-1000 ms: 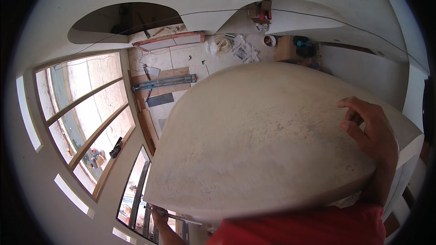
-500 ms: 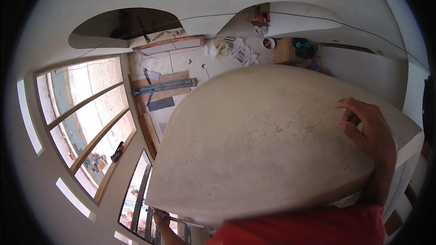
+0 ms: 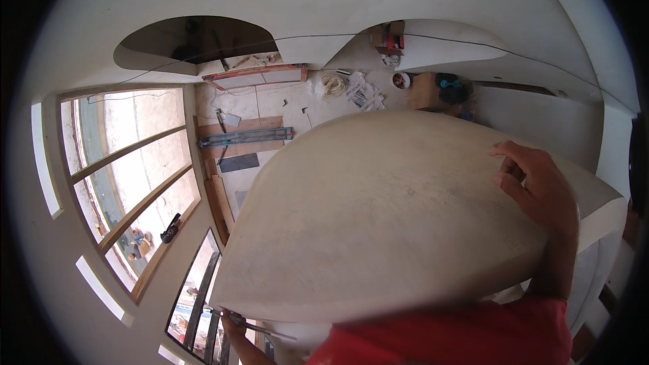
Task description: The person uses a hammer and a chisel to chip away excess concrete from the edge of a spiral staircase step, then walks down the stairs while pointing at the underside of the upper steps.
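A large, smooth, rounded beige surface [image 3: 378,209] fills the middle, with faint darker mottling on its top. By its near left corner my left hand [image 3: 232,324] is closed round a thin metal tool [image 3: 274,333] with a narrow, pale blade; its exact kind cannot be made out. Over the right part of the rounded surface, my right hand [image 3: 531,179] has bent fingers, the thumb and forefinger apart, and nothing shows between them. Whether its fingertips touch the surface cannot be told.
Beyond lie a coil of pale cord [image 3: 332,85], plastic sheeting [image 3: 365,91], a cardboard box [image 3: 424,91] and a long blue-grey tool [image 3: 247,136] on the floor. Left stands a wood-framed window [image 3: 128,149]. A thin cable [image 3: 318,36] crosses the far wall.
The view has shifted slightly, so the room sits lower in the picture. My right hand has moved a little left and away over the surface. My left hand keeps the metal tool near the corner.
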`<state>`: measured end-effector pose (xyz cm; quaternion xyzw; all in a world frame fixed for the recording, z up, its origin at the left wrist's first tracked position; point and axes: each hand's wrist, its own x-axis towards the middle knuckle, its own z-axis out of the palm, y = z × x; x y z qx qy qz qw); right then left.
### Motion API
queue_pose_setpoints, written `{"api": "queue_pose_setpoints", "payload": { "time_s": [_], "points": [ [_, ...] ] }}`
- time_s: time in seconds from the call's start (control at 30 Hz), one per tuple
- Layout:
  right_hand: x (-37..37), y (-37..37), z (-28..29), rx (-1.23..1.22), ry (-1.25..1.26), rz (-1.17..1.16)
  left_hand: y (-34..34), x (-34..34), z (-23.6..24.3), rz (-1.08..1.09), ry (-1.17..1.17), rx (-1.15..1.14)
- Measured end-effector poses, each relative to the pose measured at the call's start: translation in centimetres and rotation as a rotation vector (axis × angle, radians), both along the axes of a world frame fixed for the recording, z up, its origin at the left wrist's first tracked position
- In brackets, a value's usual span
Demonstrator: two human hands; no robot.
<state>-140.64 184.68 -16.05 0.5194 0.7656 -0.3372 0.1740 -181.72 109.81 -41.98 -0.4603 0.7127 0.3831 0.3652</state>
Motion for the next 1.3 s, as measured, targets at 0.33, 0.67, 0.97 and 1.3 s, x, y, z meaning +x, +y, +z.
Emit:
{"api": "queue_pose_setpoints", "payload": {
  "time_s": [0.33,0.67,0.97,1.3],
  "points": [
    [0.3,1.0,1.1,0.839,0.303,-0.336,0.5,0.2,-1.2,0.024,0.061,-0.039],
    [1.5,1.2,1.7,0.881,0.275,-0.405,0.6,-0.7,0.7,-0.016,0.011,0.052],
    [2.3,1.7,2.3,0.873,0.268,-0.451,-0.3,-2.0,0.7,-0.177,-0.204,0.051],
    [1.8,1.5,1.6,0.752,0.305,-0.409,0.2,-1.7,-0.3,-0.175,-0.133,-0.037]
  ]
}}
